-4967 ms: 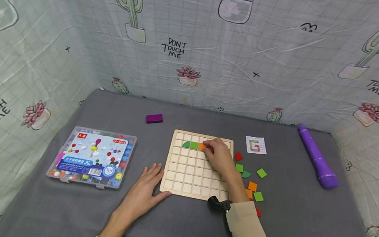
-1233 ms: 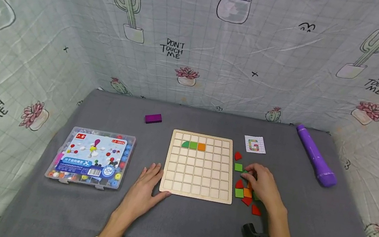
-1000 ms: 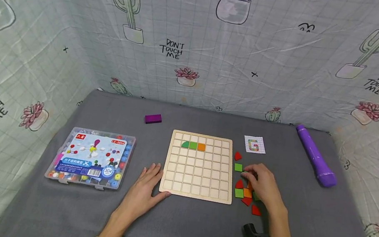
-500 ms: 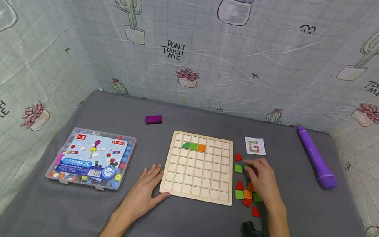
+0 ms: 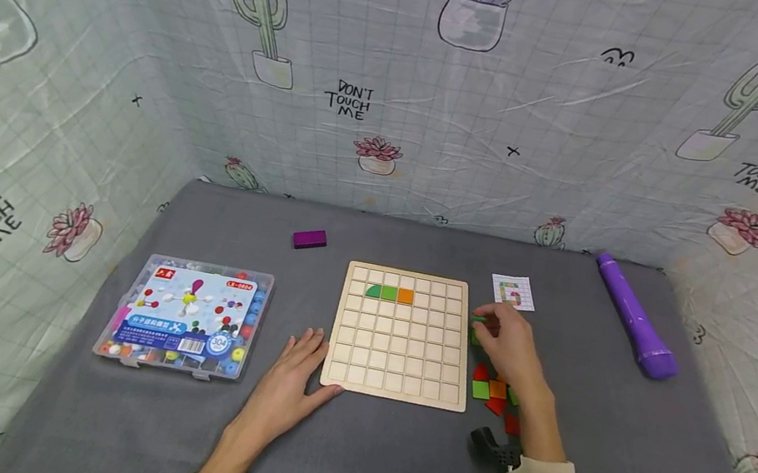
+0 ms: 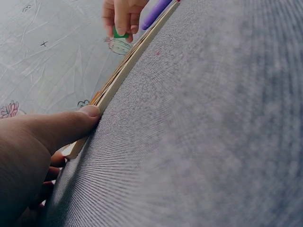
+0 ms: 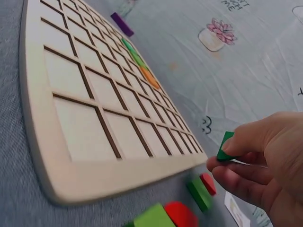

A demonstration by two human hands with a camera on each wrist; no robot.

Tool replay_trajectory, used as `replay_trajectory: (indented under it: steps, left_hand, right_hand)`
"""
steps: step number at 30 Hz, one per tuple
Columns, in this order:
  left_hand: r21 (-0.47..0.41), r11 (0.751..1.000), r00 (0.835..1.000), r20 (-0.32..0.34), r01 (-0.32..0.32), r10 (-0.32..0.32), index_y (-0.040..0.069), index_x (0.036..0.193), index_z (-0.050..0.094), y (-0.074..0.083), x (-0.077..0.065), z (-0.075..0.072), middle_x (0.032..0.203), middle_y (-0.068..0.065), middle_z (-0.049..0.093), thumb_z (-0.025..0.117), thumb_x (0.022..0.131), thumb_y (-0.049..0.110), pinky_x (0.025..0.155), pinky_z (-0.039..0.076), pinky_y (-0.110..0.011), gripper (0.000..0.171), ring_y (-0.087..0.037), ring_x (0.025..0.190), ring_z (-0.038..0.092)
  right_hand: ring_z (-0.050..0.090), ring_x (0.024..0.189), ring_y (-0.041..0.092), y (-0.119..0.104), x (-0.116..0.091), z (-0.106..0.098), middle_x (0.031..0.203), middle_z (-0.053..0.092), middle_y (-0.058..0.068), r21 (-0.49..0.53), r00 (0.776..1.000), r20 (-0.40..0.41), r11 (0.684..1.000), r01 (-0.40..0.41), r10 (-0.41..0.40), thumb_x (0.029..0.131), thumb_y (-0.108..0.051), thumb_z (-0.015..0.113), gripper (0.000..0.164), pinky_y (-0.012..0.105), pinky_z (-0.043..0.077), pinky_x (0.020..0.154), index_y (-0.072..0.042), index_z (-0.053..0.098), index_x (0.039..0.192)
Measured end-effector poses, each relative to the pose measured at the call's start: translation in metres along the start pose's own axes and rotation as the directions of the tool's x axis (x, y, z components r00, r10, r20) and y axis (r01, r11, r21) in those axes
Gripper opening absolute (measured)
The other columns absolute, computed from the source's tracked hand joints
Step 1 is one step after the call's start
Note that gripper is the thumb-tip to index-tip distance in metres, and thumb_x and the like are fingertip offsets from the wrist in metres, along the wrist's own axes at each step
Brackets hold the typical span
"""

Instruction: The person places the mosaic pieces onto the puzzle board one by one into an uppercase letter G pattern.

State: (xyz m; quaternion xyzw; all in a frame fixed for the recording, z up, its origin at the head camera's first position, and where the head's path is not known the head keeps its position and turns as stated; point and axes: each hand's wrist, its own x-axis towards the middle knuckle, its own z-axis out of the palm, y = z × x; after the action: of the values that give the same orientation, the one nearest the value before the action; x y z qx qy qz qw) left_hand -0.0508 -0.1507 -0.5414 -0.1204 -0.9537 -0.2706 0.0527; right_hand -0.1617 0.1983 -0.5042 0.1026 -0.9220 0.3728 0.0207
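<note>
My right hand (image 5: pixel 510 348) pinches a dark green tile (image 7: pixel 226 145) between thumb and fingers, held above the table just past the right edge of the wooden grid board (image 5: pixel 401 355). In its second row sit a dark green rounded tile (image 5: pixel 373 291), a light green square (image 5: pixel 389 294) and an orange square (image 5: pixel 405 297), side by side. My left hand (image 5: pixel 284 385) lies with straight fingers at the board's left side, its thumb touching the near corner edge. Loose tiles lie beneath my right hand, including a light green square (image 5: pixel 480 390) and a red tile (image 5: pixel 512 425); some are partly hidden.
A pattern card (image 5: pixel 514 286) lies behind my right hand. A purple microphone-shaped object (image 5: pixel 632 311) lies at the far right. Left of the board stands a clear case of beads (image 5: pixel 183 312), with a purple block (image 5: pixel 309 239) farther back.
My right hand has left the orange square in the board, gone to the loose tiles, and lifted a dark green tile, now moving left towards the board. My left hand has stayed put.
</note>
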Motion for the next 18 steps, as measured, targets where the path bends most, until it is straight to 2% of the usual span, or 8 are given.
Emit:
replay_trajectory:
  steps: [4,9,13,18]
  left_hand:
    - [-0.001,1.000,1.000,0.000,-0.003,0.003,0.000,0.141,0.056,0.000,0.000,0.000,0.153,-0.019,0.048,0.078,0.085,0.044,0.124,0.029,-0.055,0.074,-0.036,0.146,0.041]
    - [0.001,1.000,1.000,0.001,-0.005,0.005,0.001,0.141,0.056,0.000,0.001,0.000,0.153,-0.019,0.048,0.077,0.085,0.045,0.124,0.028,-0.055,0.074,-0.035,0.146,0.041]
    - [0.007,1.000,1.000,0.001,-0.006,0.006,0.001,0.142,0.056,-0.001,0.001,0.001,0.153,-0.019,0.048,0.077,0.086,0.045,0.124,0.029,-0.055,0.074,-0.035,0.146,0.041]
    - [0.008,1.000,1.000,0.001,-0.005,0.005,0.001,0.142,0.056,-0.002,0.000,0.002,0.153,-0.018,0.048,0.077,0.085,0.045,0.125,0.028,-0.054,0.075,-0.035,0.146,0.041]
  right_hand:
    - [0.057,0.084,0.023,-0.003,0.007,0.006,0.107,0.063,0.013,-0.016,0.999,0.008,0.999,0.052,-0.052,0.096,-0.006,0.065,0.025,0.034,0.052,0.073,-0.002,0.068,0.120]
    - [0.062,0.090,0.026,-0.008,0.015,0.014,0.109,0.065,0.016,0.032,0.999,0.015,0.999,0.031,-0.031,0.096,-0.007,0.065,0.035,0.039,0.057,0.078,0.000,0.061,0.130]
    - [0.064,0.090,0.027,-0.011,0.021,0.021,0.103,0.067,0.016,0.070,1.000,0.006,0.997,0.020,-0.020,0.095,-0.007,0.066,0.030,0.041,0.058,0.080,0.001,0.063,0.123]
    - [0.066,0.088,0.026,-0.014,0.027,0.029,0.100,0.069,0.014,0.070,1.000,0.015,0.997,0.021,-0.022,0.096,-0.011,0.067,0.021,0.039,0.058,0.078,-0.003,0.068,0.115]
